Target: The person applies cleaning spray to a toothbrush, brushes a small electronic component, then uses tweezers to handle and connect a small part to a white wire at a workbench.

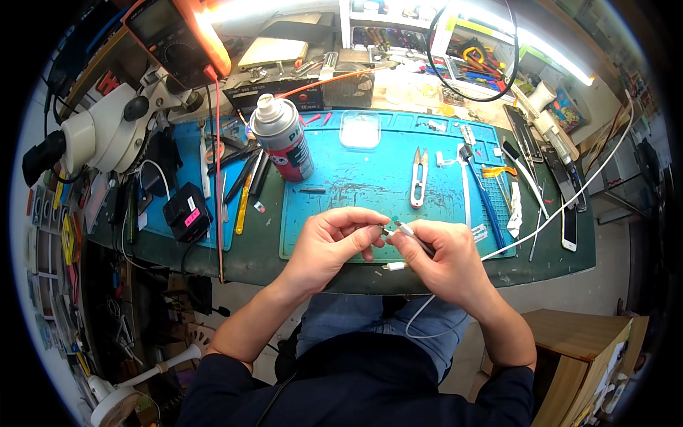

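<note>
Close together over the front edge of the blue mat (341,206), both my hands are closed. My left hand (334,245) pinches a small dark, metallic piece (385,230) between thumb and fingertips. My right hand (448,257) grips a white cable (523,240) and a slim white-and-dark piece (407,230) whose tip meets the left fingertips; its exact kind is unclear. A white cable plug (393,266) sticks out below the right fingers. Beyond the hands lie white-handled thread snips (417,179) and a short dark bit (313,190).
A spray can (284,142) stands behind my left hand, near a clear plastic box (360,130). Farther left are a black power adapter (188,213), a microscope (99,135) and a multimeter (174,43). A blue brush (484,196) and a phone (569,228) lie right.
</note>
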`<act>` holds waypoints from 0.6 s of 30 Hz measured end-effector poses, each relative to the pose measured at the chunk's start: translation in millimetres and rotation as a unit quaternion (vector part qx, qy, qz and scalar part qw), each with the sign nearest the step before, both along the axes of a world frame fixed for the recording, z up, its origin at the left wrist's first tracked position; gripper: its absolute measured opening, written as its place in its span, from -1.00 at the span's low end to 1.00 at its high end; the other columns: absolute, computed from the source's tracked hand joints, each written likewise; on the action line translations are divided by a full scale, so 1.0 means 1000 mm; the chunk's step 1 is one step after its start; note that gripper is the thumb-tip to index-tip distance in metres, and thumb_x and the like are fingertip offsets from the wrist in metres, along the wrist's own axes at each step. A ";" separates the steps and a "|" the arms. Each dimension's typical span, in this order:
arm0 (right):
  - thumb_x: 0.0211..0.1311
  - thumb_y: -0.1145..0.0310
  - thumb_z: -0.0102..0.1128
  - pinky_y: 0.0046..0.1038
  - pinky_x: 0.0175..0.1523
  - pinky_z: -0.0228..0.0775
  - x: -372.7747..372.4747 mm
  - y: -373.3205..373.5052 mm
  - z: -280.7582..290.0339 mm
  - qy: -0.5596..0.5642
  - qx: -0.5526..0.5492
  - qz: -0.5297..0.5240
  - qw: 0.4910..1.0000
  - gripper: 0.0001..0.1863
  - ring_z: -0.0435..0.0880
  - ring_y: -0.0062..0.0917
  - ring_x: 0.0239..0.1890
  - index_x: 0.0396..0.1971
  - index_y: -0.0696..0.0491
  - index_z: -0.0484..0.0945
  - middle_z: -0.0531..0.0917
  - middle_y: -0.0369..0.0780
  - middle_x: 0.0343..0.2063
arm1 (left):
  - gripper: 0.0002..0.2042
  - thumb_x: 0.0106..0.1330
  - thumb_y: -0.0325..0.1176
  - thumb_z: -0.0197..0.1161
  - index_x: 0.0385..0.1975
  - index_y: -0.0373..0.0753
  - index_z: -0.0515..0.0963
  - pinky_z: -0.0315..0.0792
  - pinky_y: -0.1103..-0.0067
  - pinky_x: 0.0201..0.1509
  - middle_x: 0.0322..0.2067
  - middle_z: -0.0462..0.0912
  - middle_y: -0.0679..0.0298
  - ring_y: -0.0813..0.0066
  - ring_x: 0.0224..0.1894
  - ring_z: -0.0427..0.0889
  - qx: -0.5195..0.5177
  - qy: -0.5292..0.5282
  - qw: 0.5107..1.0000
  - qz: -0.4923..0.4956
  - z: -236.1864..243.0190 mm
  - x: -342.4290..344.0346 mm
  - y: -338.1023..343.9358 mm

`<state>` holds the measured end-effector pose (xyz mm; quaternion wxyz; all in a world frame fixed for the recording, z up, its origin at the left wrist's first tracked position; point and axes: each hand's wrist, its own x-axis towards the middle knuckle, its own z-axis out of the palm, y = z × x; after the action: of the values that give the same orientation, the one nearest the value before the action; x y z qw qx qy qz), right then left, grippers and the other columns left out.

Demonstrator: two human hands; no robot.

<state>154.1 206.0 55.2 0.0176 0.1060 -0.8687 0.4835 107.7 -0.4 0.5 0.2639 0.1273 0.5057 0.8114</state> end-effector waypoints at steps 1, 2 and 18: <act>0.36 0.34 0.26 -0.34 -0.52 0.27 0.000 0.000 0.000 -0.003 0.002 0.000 1.000 -0.76 0.50 -0.33 -0.67 -0.45 0.19 0.61 0.54 -0.10 -0.66 | -0.78 0.45 -0.45 0.28 0.02 -0.35 0.64 0.54 0.65 -0.16 -0.18 0.73 0.24 0.60 -0.17 0.69 0.001 0.001 1.000 -0.001 -0.001 0.000 -0.001; 0.37 0.34 0.26 -0.34 -0.52 0.27 0.000 0.000 0.000 -0.005 0.004 0.000 1.000 -0.76 0.50 -0.33 -0.67 -0.45 0.19 0.60 0.54 -0.10 -0.66 | -0.78 0.45 -0.45 0.28 0.02 -0.35 0.64 0.55 0.65 -0.16 -0.18 0.73 0.24 0.60 -0.17 0.69 0.003 0.002 1.000 -0.001 -0.001 0.000 -0.001; 0.38 0.32 0.25 -0.33 -0.52 0.26 0.000 0.001 0.002 -0.027 0.006 0.006 1.000 -0.74 0.49 -0.34 -0.67 -0.46 0.19 0.60 0.52 -0.09 -0.66 | -0.81 0.44 -0.49 0.28 -0.02 -0.37 0.66 0.56 0.66 -0.20 -0.24 0.72 0.24 0.61 -0.24 0.67 -0.027 0.009 1.000 -0.010 0.000 -0.001 0.000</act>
<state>154.0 207.3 57.4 -0.0095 0.0981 -0.8712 0.4810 107.2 0.0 1.0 0.2712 0.1327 0.5280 0.7938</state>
